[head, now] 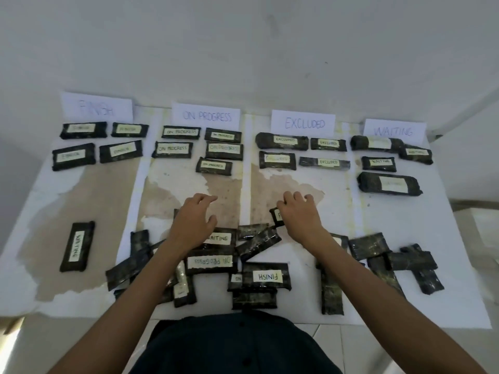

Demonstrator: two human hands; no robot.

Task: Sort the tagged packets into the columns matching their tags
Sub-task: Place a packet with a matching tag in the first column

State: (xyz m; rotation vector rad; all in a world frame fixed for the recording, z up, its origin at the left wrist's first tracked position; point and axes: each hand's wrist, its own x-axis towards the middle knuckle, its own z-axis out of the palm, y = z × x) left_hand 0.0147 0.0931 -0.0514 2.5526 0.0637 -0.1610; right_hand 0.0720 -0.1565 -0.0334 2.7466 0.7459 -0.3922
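Hands reach out over the table (pixel 445 211). The left hand (pixel 193 222) hovers palm down with fingers spread loosely apart, above the near heap of dark packets (pixel 237 263); I cannot tell whether it touches any. The right hand (pixel 298 214) has its fingers curled down together on a packet (pixel 276 215) at the foot of the EXCLUDED column, whose tag is mostly hidden under the hand. Four paper signs head the columns: FINISH (pixel 96 107), ON PROGRESS (pixel 206 116), EXCLUDED (pixel 303 123) and WAITING (pixel 394 130), each with tagged packets in rows beneath. One WAITING packet (pixel 77 245) lies alone low in the FINISH column, well apart from the heap.
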